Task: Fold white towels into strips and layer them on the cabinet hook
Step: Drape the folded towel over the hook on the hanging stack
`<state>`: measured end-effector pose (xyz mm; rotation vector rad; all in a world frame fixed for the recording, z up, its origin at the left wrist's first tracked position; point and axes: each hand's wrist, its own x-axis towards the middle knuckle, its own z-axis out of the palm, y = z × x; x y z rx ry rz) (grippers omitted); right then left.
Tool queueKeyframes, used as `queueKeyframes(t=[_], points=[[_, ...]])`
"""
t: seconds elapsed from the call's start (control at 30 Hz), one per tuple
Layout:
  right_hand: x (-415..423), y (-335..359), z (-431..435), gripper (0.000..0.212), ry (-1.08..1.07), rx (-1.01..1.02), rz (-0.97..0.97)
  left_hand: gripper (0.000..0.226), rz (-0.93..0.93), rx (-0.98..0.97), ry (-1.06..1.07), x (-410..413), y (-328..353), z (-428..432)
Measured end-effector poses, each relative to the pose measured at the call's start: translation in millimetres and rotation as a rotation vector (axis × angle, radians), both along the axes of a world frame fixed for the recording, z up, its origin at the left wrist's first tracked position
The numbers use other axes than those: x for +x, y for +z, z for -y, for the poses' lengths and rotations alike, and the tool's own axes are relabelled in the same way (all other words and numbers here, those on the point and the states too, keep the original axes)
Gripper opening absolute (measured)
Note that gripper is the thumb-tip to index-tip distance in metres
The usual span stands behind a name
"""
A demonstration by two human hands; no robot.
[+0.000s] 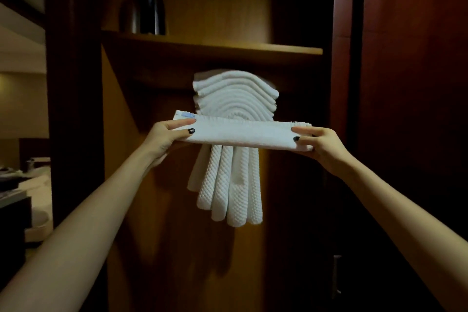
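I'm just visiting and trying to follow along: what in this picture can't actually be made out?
1. Head view: the hook itself is hidden behind the hanging towels.
2. The middle of those towels is covered by the folded strip, which the left hand and right hand hold.
3. The dark object on the shelf is too dim to identify.
4. The furniture at the left edge is cut off and blurred.
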<state>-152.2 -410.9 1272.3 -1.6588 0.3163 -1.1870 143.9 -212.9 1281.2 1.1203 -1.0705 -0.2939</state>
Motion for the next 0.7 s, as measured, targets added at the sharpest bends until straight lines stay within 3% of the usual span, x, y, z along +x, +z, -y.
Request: queueKeyframes(t=[0.37,0.7], points=[[65,94,81,0.032,0.055,-0.073,0.066,0.036,0.144,-0.058,0.052,53,95,44],[125,172,157,0.030,0.168,-0.105,0.293,0.033,0.055,-0.352,0.007,96,155,124]])
